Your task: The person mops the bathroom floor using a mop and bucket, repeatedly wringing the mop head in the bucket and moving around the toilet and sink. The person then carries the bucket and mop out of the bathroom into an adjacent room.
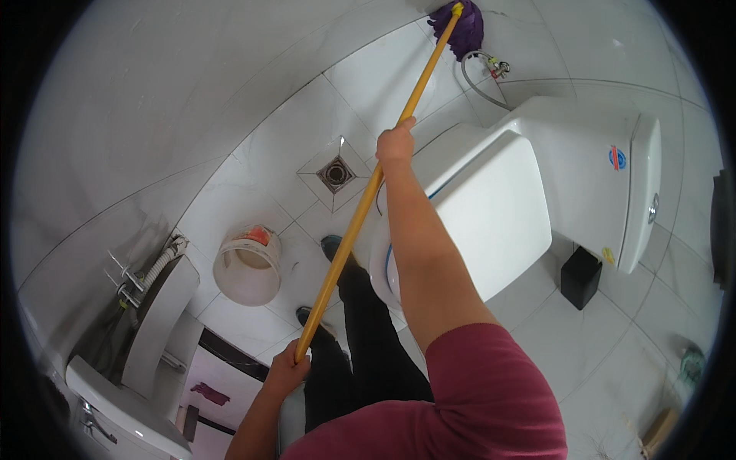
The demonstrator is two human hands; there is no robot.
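A mop with a yellow handle (357, 217) runs diagonally across the view. My right hand (395, 144) is closed around the middle of the handle, beside the white toilet (489, 213). Lower down, my left hand (288, 368) grips the handle's near end. At the far end, the purple mop head (464, 31) lies against the foot of the tiled wall in the corner, close to a grey flexible hose (472, 83) with a metal valve.
A white plastic bucket (248, 287) stands on the tiled floor left of my feet, with a square floor drain (336, 173) beyond it. A washbasin (123, 405) is at lower left. A black bin (581, 279) stands beside the toilet, and a green object (692, 363) lies far right.
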